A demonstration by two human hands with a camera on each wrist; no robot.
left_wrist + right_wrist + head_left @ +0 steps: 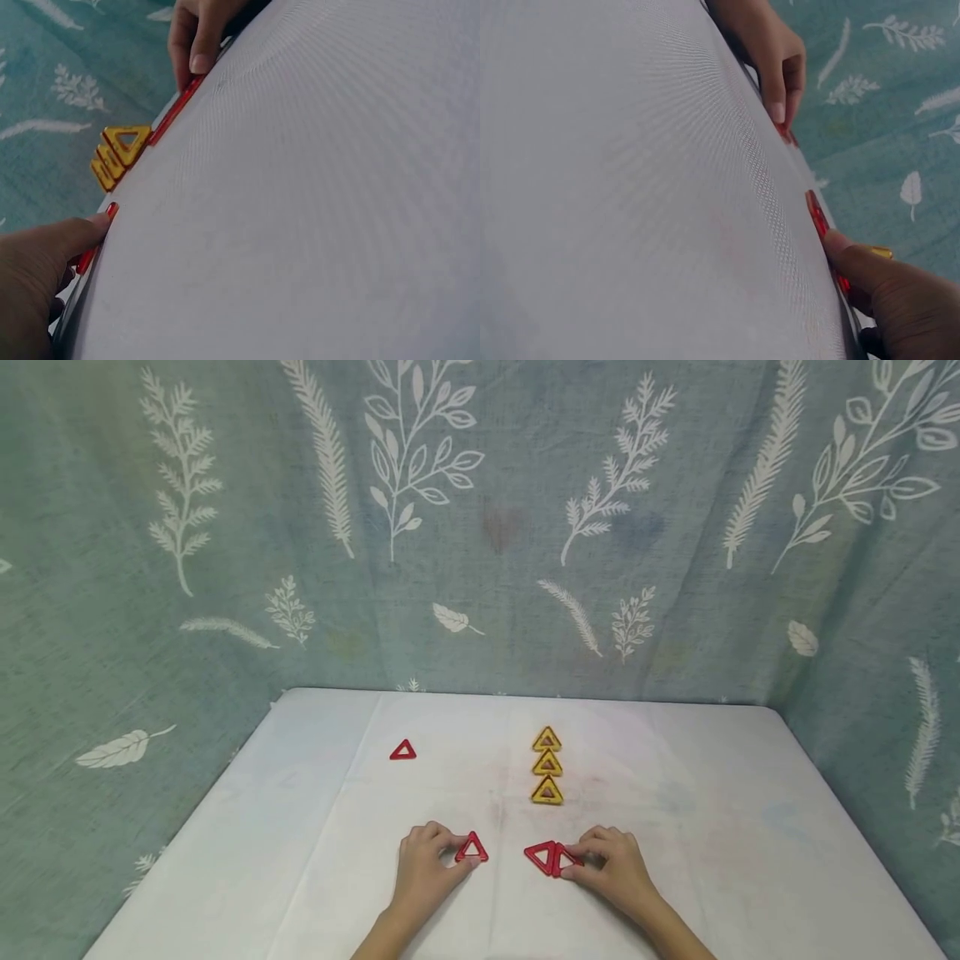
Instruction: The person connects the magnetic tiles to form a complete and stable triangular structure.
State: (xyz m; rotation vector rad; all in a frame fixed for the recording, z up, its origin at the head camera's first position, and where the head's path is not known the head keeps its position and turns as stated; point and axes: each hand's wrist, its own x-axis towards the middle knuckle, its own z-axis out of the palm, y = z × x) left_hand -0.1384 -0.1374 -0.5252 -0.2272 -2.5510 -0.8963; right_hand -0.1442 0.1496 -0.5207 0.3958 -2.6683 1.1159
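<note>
Near the table's front, my left hand pinches a red triangle tile between thumb and fingers; the tile's point faces away from me. To its right, my right hand pinches a second red triangle tile by its outer corner. That tile lies side against side with another red triangle tile, whose point faces left. A gap of white cloth separates the left tile from this pair. In the left wrist view the left thumb presses on the red tile's edge; the right wrist view shows the right thumb on its red tile.
Behind the right hand's tiles, three yellow triangle tiles stand in a column, one beyond the other. A lone red triangle tile lies at the back left. Green leaf-patterned cloth hangs around the white table.
</note>
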